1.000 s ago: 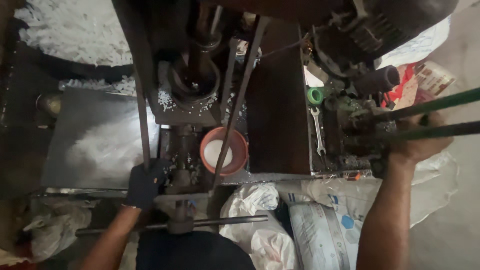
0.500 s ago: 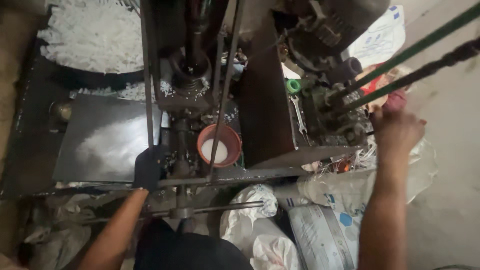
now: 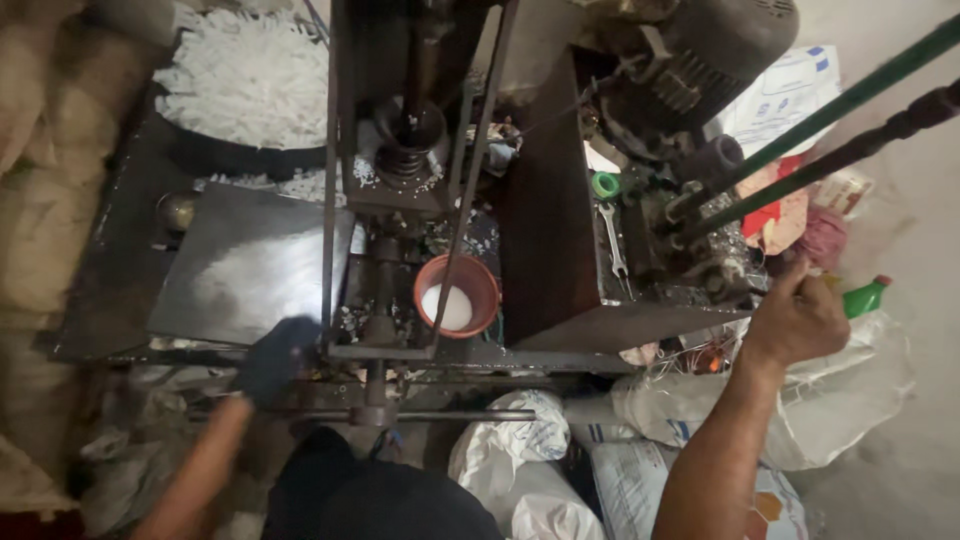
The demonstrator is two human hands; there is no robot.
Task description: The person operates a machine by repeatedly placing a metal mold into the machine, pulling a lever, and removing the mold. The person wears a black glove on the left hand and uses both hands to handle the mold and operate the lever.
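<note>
Presently our gloved left hand (image 3: 275,357) rests closed against the press frame (image 3: 400,352); our right hand (image 3: 797,322) grips a green bottle (image 3: 864,297). White pellets (image 3: 250,75) already heaped behind; terracotta bowl (image 3: 457,295) part-filled.

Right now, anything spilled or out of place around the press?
Yes. White granules are scattered over the machine's deck around the spring and across the dark metal tray, outside the orange bowl. A wrench also lies loose on the machine.

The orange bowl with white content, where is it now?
In the head view the orange bowl sits near the centre of the machine, right of the grey metal plate and left of the wrench.
</note>
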